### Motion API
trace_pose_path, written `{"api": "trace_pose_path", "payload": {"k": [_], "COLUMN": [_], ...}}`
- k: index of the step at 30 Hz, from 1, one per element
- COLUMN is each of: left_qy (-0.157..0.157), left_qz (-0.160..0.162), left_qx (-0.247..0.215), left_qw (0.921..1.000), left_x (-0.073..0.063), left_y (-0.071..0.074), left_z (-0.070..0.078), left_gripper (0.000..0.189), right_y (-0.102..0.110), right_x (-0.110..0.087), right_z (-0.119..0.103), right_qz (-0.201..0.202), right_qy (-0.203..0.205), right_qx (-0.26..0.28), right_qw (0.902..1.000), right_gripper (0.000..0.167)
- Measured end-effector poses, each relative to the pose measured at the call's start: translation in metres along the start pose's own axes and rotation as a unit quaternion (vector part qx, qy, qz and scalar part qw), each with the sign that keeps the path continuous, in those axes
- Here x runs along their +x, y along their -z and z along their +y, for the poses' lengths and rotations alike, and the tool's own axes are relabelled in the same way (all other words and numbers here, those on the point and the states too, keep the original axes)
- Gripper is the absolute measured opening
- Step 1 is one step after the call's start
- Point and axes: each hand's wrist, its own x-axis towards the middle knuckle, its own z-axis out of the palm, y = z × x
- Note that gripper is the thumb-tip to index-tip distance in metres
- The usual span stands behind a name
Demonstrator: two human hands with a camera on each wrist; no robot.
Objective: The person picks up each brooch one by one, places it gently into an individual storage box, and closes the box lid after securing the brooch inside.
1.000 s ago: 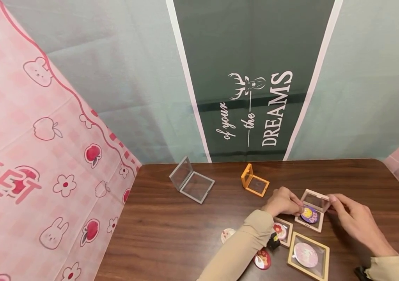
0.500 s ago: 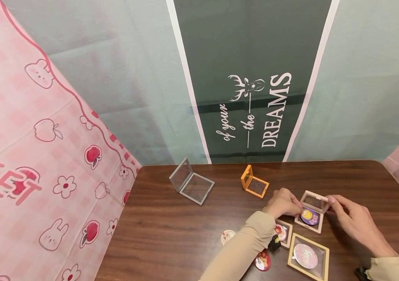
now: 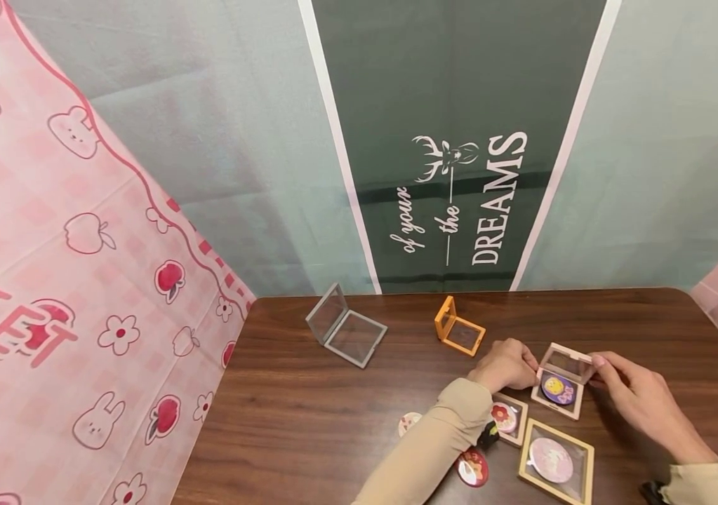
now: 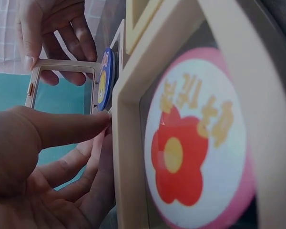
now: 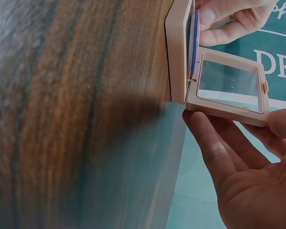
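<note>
Pink plastic makes the little square case (image 3: 553, 407), which stands open on the brown table (image 3: 302, 421) near its right end, lid tipped up at the back. Inside its bottom part sits a round purple badge (image 3: 557, 388) with a yellow animal face. The right hand (image 3: 639, 396) grips the lid (image 5: 231, 83) at its right side — the thumb is on one edge and the fingers are behind it. The left hand (image 3: 507, 365) is at the left side of the same case, thumb and fingers right by the edge; I cannot tell if they pinch it or only touch it. Just in front of the left hand is a small beige case (image 3: 523, 424) with a red flower badge (image 3: 502, 416) in it. Next to that lies a bigger yellow case (image 3: 561, 433), and it has a pale pink badge (image 3: 551, 460) inside. A red badge (image 3: 472, 468) and a whitish badge (image 3: 409, 423) lie on the wood by the left sleeve (image 3: 437, 442), which hides part of the whitish one. Farther back, a grey case (image 3: 355, 337) and a smaller orange case (image 3: 462, 335) both stand open — lids up, well apart from each other. Behind the table hangs a green cloth (image 3: 257, 140) with white words and a deer head.
</note>
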Motion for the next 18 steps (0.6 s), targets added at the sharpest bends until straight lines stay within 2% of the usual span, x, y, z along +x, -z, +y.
{"api": "trace_pose_path", "payload": {"k": [7, 13, 18], "left_qy": [-0.004, -0.008, -0.013], "left_qz": [0.009, 0.003, 0.0], "left_qx": [0.018, 0.018, 0.042], "left_qw": [0.9998, 0.9998, 0.999], "left_x": [-0.004, -0.007, -0.01], "left_y": [0.0, 0.0, 0.001], "left_z": [0.001, 0.0, -0.001], "left_gripper": [0.024, 0.025, 0.028], "right_y": [0.0, 0.0, -0.001], "right_x": [-0.004, -0.007, -0.012], "right_z": [0.0, -0.001, -0.003], "right_qz": [-0.01, -0.012, -0.01], "right_qy": [0.007, 0.01, 0.019], "right_qx": [0.01, 0.003, 0.0], "right_qw": [0.9999, 0.9999, 0.9998], "right_gripper": [0.025, 0.023, 0.019]}}
